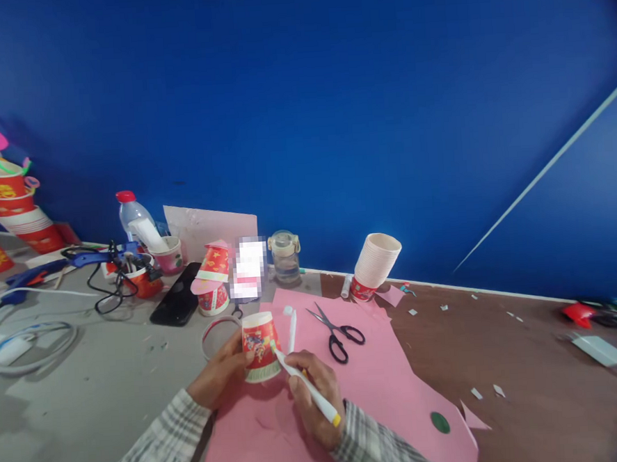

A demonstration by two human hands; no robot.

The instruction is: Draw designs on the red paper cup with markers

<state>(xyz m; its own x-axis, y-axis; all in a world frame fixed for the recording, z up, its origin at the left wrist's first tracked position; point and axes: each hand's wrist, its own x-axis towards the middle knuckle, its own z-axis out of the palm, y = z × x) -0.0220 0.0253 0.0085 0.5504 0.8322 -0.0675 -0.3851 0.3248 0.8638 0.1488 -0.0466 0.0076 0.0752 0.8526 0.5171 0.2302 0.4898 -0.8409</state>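
A red paper cup (260,342) with a colourful print stands upside down, its wide white rim low. My left hand (223,369) grips it from the left side. In my right hand (316,394) is a white marker (313,391) with a yellow end, its tip at the cup's right side. Beneath both hands lies pink paper (370,387). A white marker cap or pen (292,329) rests just behind the cup. Black-handled scissors (337,332) lie partly spread on the paper, right of the cup.
Stacked cups (377,261) lean at the back right. Behind my left hand are a black phone (177,296), two joined red cups (213,278) and a glass jar (286,257). Glue guns and cables (106,261) lie left. Paper scraps (476,393) dot the brown tabletop (446,348).
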